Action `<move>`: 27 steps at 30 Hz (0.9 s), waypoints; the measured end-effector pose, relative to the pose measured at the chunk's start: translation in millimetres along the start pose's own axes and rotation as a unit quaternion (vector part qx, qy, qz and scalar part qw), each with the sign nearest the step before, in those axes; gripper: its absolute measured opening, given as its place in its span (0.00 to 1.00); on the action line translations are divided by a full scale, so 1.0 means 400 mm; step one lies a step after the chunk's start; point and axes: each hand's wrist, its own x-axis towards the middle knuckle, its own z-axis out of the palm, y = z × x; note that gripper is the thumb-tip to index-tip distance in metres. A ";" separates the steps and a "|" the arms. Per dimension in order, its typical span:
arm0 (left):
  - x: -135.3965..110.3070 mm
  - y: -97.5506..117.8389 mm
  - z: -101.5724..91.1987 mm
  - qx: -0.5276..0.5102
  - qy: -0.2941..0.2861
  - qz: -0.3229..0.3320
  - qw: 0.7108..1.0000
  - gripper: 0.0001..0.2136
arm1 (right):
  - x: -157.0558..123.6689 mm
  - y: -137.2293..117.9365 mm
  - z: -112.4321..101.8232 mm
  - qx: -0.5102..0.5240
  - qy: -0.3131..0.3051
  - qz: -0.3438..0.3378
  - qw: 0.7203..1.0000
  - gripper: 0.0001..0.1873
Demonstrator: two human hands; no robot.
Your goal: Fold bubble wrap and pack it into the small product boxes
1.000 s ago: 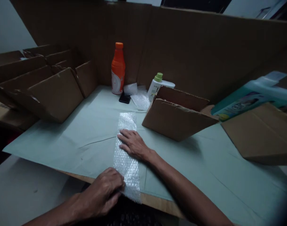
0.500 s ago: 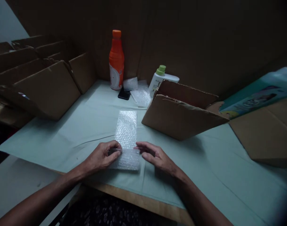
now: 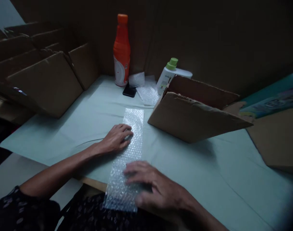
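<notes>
A long strip of clear bubble wrap point(image 3: 131, 141) lies stretched out on the pale green sheet point(image 3: 93, 109), its near end hanging over the table's front edge. My left hand point(image 3: 117, 138) rests flat on the strip's left side near its middle, fingers spread. Closer to me, my right hand point(image 3: 156, 189) lies flat over the strip's lower part, fingers stretched out to the left. Neither hand grips anything.
An orange bottle point(image 3: 121, 51), a white bottle with a green cap point(image 3: 169, 75), a black phone point(image 3: 129, 91) and loose bubble wrap pieces point(image 3: 148, 93) stand at the back. Folded cardboard boxes point(image 3: 45, 83) are stacked left; an open cardboard box point(image 3: 196, 115) lies right. A teal package point(image 3: 273, 102) is far right.
The bubble wrap, folded short half a second ago, is now spread out long. My left hand moved up onto its middle; my right hand moved down toward me over its near end.
</notes>
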 end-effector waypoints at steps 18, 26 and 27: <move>-0.026 -0.004 0.025 0.031 0.026 0.004 0.999 0.15 | -0.111 -0.038 0.196 -0.293 0.082 -0.038 0.952 0.18; -0.024 -0.020 0.014 -0.129 0.096 -0.020 0.987 0.16 | 0.009 -0.011 0.087 -0.096 0.247 0.089 0.960 0.12; -0.027 -0.015 0.003 -0.172 0.119 -0.043 0.977 0.16 | 0.032 0.004 0.063 -0.107 0.252 0.121 0.954 0.13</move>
